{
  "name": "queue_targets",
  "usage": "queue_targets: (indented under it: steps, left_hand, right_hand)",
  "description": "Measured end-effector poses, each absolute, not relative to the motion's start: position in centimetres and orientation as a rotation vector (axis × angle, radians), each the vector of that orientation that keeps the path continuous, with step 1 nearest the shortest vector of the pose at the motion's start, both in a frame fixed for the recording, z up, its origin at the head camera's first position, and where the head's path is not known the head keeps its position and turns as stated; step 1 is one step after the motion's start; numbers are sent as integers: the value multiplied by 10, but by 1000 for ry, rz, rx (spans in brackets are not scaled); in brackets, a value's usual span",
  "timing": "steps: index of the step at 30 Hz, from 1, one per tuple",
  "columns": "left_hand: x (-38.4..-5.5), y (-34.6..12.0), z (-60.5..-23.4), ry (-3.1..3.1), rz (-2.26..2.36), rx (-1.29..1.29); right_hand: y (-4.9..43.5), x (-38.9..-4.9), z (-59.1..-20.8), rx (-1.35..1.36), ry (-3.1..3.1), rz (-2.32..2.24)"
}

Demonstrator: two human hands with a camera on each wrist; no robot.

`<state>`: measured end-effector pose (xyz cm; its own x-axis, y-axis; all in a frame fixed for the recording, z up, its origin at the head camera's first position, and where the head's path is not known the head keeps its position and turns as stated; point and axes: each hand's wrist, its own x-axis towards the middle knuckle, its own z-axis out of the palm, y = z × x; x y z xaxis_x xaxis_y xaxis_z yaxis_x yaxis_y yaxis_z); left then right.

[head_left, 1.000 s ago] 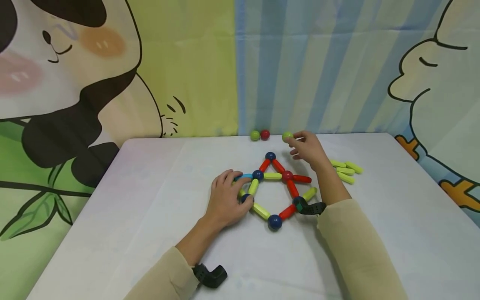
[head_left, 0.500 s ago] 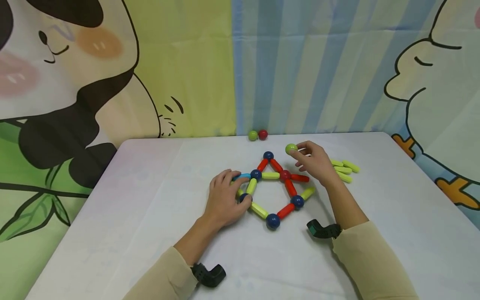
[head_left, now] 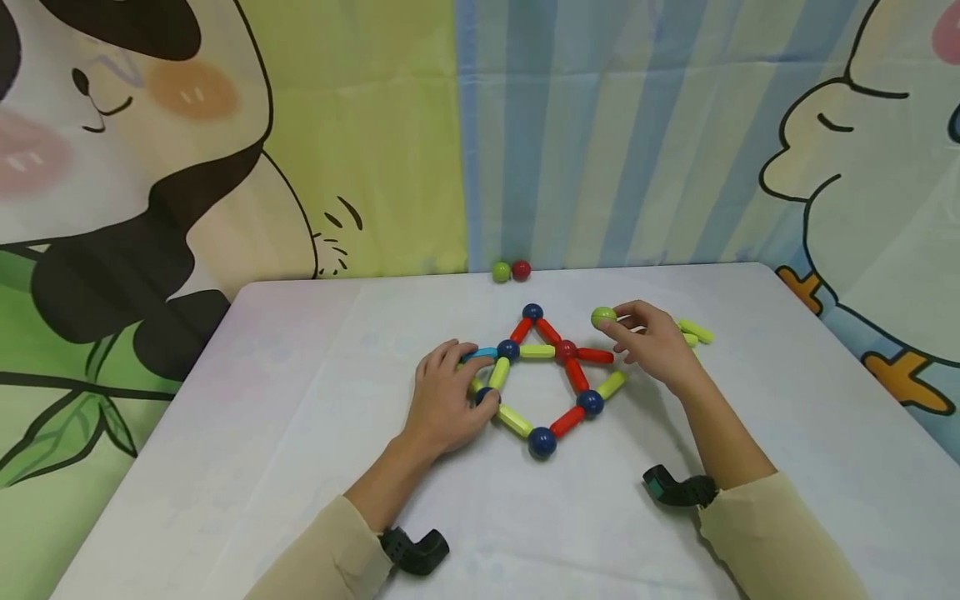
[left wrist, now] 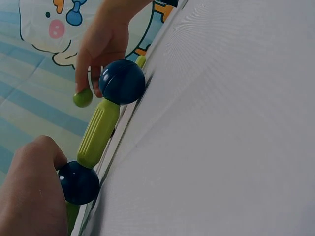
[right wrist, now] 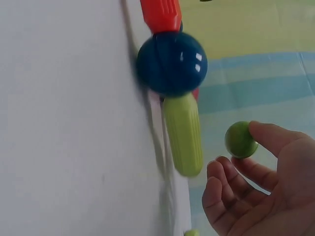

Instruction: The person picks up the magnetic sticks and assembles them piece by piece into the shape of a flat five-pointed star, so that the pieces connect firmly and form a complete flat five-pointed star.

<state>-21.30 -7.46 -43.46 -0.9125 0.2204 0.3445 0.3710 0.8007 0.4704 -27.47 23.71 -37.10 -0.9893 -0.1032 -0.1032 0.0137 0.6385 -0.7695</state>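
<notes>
A flat ball-and-stick frame (head_left: 514,421) of magnetic building pieces lies mid-table: blue balls, a red ball (head_left: 566,352), and red, yellow-green and blue sticks. My left hand (head_left: 450,396) holds its left side, with the thumb at a blue ball (left wrist: 78,183) and fingers over the blue stick (head_left: 486,352); the fingers partly hide that corner. My right hand (head_left: 656,342) pinches a green ball (right wrist: 241,140) between thumb and fingertips, raised to the right of the frame. Below it, a red stick (head_left: 596,356) and a yellow-green stick (head_left: 611,385) jut outward from the frame.
At the table's back edge sit another green ball (head_left: 501,272) and a red ball (head_left: 521,270), side by side. Loose yellow-green sticks (head_left: 696,331) lie behind my right hand. A printed cloth backdrop (head_left: 375,150) rises behind the white table (head_left: 300,417).
My right hand has brought the green ball from the back edge toward me and to the right, past the frame's top. My left hand keeps its place on the frame.
</notes>
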Motion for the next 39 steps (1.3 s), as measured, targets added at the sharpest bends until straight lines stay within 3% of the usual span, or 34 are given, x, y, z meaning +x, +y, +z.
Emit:
queue_targets:
  steps: [20,32,39]
  left_hand:
    - [-211,-75,-434,-2723,-794,-439]
    - [-212,-74,-436,-2729,-790,-437]
    - [-212,-75,-435,-2728,-779,-434]
  right_hand:
    - [280,-269,-386,14,2505,-1178]
    - [286,-269,-389,-48,2404,-1160]
    - [289,-266,-390,-221,2418,-1068]
